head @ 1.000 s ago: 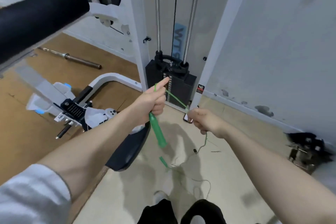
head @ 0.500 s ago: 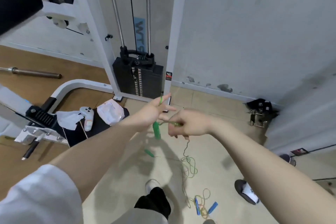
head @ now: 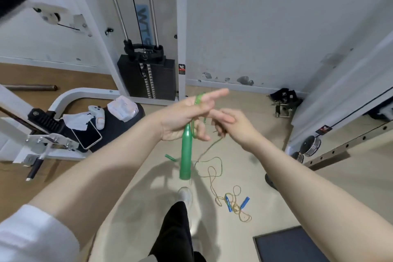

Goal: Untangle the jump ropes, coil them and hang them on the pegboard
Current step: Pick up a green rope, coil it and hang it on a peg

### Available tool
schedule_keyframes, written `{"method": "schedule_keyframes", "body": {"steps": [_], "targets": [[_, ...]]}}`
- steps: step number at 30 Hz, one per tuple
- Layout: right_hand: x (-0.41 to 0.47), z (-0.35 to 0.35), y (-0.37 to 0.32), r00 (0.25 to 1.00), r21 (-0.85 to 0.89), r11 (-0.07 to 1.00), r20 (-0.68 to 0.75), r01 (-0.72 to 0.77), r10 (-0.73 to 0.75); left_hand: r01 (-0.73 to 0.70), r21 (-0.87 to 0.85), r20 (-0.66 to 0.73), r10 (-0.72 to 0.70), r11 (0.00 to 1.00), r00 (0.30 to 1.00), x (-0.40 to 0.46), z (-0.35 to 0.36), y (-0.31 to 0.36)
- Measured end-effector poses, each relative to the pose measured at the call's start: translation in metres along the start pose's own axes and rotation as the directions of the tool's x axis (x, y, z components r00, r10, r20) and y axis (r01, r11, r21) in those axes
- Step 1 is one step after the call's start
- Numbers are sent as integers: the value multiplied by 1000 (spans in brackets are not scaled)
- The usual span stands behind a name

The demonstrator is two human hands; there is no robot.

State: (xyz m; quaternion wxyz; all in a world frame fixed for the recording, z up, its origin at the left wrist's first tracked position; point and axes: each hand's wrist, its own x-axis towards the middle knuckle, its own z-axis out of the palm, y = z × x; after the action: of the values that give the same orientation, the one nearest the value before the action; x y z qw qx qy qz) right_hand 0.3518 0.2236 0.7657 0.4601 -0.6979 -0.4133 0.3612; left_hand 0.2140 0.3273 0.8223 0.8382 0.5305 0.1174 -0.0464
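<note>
A blue "WTS" label marks the weight machine behind. The left hand, forefinger extended, holds loops of green jump rope, its handle dangling; the right hand pinches the cord. A second rope, blue-handled, lies on open floor.

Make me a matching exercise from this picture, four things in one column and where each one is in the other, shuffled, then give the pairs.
Things:
1. long green plastic jump rope handle
2. pair of small blue jump rope handles
3. black smartphone
4. black weight stack

Places:
A. lying on the floor in a tangle of yellowish cord
B. between the white machine posts at the wall
C. hanging below the left hand
D. on the dark padded seat

Pairs: 1-C, 2-A, 3-D, 4-B
</note>
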Motion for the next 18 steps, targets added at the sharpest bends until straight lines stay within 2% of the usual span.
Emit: {"method": "schedule_keyframes", "body": {"steps": [2,4,5,6,8,10,12,15,18], "targets": [[-19,9,5,982,-266,963,170,-33,80,-77,-86,-185,60,993,981,-1,-2,-4],[-33,16,2,938,-616,786,302,57,169,-107,-85,-341,72,991,937,1,-7,-8],[-38,20,-3,926,-694,711,333,113,177,-100,-62,-398,67,993,915,1,-10,-10],[-43,23,-13,918,-698,704,353,129,182,-69,7,-446,65,998,893,-1,-12,-14],[-53,24,-38,898,-623,777,390,94,204,38,201,-507,71,979,859,-5,-16,-22],[-58,15,-65,891,-523,850,415,67,186,115,296,-481,44,948,876,-8,-16,-26],[-58,0,-86,914,-429,900,391,75,110,183,344,-422,-22,921,906,-12,-6,-25],[-51,-17,-99,977,-239,966,207,99,-49,241,391,-311,-119,888,943,-19,23,-12],[-39,-23,-91,994,-123,986,12,110,-110,162,371,-119,-126,914,985,-27,38,0]]}}
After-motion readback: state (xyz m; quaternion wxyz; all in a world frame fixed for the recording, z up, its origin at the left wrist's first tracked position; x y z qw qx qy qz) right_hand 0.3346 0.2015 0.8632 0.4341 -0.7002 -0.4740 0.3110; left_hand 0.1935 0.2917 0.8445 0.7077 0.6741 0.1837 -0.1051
